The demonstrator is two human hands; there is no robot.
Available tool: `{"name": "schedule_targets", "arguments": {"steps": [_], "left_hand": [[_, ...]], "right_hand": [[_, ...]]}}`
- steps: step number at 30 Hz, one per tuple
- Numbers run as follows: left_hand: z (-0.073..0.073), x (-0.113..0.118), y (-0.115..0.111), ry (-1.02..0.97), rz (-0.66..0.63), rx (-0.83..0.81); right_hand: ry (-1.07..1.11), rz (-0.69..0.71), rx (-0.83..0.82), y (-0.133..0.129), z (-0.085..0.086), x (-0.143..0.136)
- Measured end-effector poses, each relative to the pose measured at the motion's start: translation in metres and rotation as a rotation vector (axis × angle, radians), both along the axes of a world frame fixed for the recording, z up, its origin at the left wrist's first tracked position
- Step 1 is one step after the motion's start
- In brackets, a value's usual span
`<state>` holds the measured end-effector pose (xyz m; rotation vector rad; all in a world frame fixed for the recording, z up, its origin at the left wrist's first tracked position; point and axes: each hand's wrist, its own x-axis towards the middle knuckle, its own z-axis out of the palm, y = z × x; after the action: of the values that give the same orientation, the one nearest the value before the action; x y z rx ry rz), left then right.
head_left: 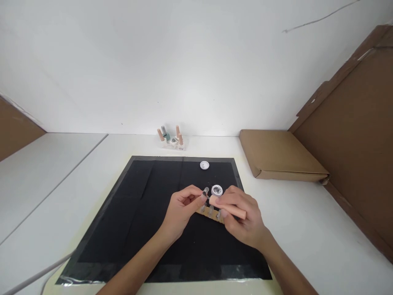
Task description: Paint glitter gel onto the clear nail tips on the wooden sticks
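Head view: left hand (184,205) pinches a nail tip (206,191), right hand (244,213) holds a brush (229,207) at it, probably mid-coat, pot (216,190) beyond already open, can't tell about the other tips (211,210).

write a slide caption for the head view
Left hand holds a translucent nail tip, right hand a peach-handled brush, over a black mat.

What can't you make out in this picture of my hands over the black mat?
All in the head view:
- Strip: right end hidden by your right hand.
- Small clear piece: lower end covered by your left hand's fingertips.
- Jar: contents too small to identify.
- Bottles: any lettering too small to read.
- Forearms: cut off by the bottom edge.
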<state>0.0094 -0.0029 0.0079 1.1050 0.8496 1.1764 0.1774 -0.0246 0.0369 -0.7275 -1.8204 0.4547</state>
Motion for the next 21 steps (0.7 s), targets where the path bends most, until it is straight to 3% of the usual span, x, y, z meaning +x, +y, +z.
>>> {"name": "schedule_targets", "arguments": {"steps": [4,21], "left_hand": [[0.0016,0.0001,0.0007,-0.012,0.008,-0.02],[0.0022,-0.0024,-0.0031,-0.038,-0.061,0.022]], "right_hand": [[0.028,0.109,-0.022,-0.0004,0.0014,-0.0016],[0.028,-0.091,-0.071,0.0046,0.0006,0.0051]]}}
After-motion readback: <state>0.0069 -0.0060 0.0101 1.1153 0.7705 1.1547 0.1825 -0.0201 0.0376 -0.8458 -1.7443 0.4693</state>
